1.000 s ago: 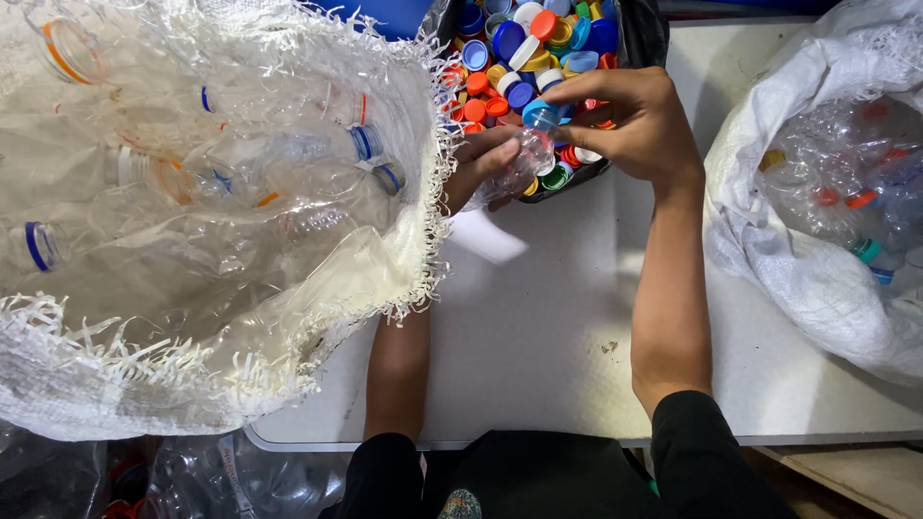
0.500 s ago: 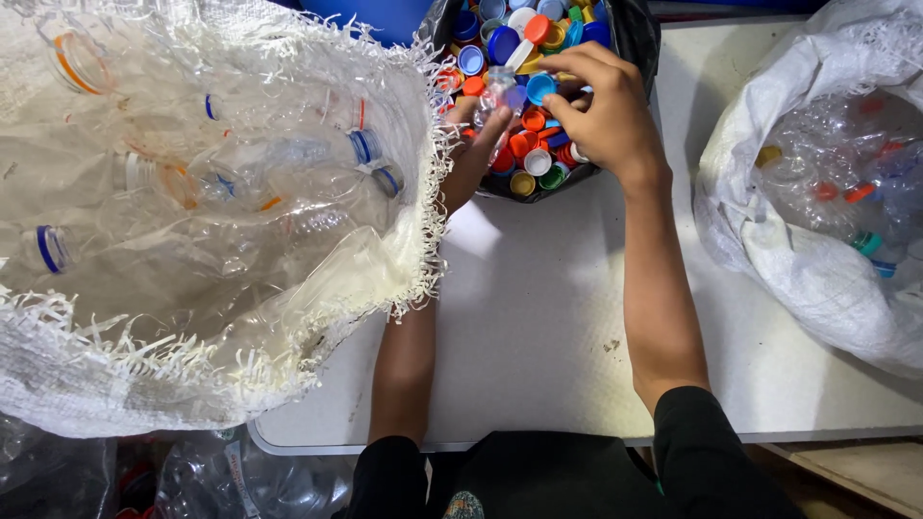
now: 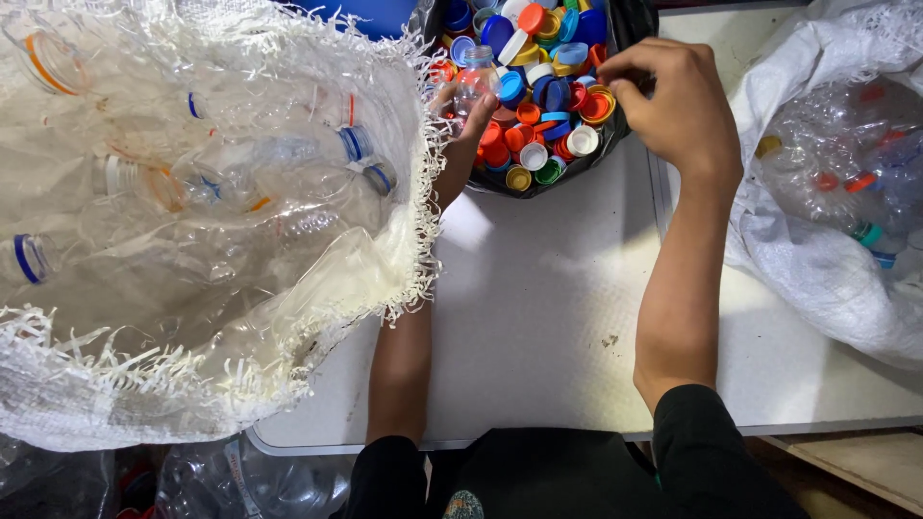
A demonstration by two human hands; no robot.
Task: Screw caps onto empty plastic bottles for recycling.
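Head camera is looking down at a white table (image 3: 548, 317) with two big sacks on it. The big white woven sack (image 3: 192, 317) on the left is lying open with frayed edges, and it is holding many clear plastic bottles with no caps. The other white sack (image 3: 817, 259) on the right is holding bottles that are wearing their caps.

Between the sacks, at the far edge of the table, a black bag of bottle caps (image 3: 538, 86) is sitting full of red, blue, orange, yellow and white caps.

The left hand (image 3: 461, 125) is wrapping its fingers around a small clear bottle (image 3: 473, 82) and is holding it upright right over the caps. A moment ago that bottle was lying lower and tilted, tucked under the other hand. Now its neck is showing bare.

The right hand (image 3: 673, 96) has moved away from the bottle, over to the right rim of the cap bag. Its fingertips are pinching close together, but whether a cap is between them cannot be told.

It looks like the cap has just come off this bottle.
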